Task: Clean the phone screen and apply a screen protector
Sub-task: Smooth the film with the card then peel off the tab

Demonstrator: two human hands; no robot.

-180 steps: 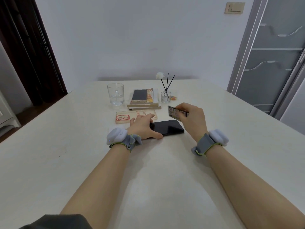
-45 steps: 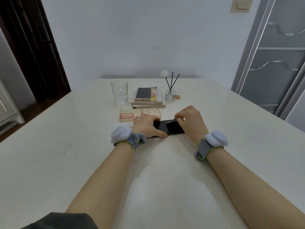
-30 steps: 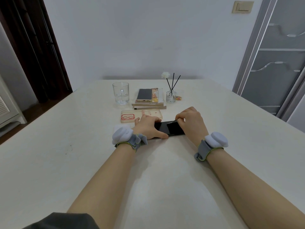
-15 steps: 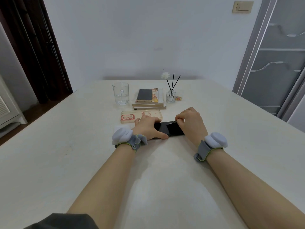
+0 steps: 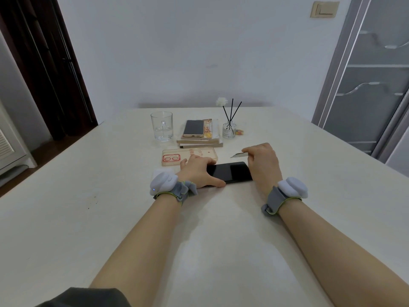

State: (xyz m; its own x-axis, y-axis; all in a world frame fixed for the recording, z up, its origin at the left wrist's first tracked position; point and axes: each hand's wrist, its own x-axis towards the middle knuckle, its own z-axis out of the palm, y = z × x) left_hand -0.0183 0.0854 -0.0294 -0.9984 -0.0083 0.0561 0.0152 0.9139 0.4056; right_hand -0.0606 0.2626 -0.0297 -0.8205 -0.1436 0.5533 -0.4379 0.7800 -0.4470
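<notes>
A black phone [image 5: 230,172] lies flat and crosswise on the white table [image 5: 199,229], screen up. My left hand [image 5: 197,171] grips its left end, thumb along the near edge and fingers over the far edge. My right hand [image 5: 263,165] hovers over the phone's right end and pinches a small flat grey card [image 5: 238,154]. The card is raised clear of the screen and points left. Part of the phone's right end is hidden behind my right hand.
Just behind the phone lies a clear phone case with red camera rings [image 5: 177,156]. Further back stand a glass of water [image 5: 162,126], a second phone [image 5: 193,128] on stacked books [image 5: 200,142], and a reed diffuser [image 5: 229,129].
My right hand, which pressed the card on the phone's screen, has lifted it off and drawn back to the right. My left hand keeps its hold on the phone.
</notes>
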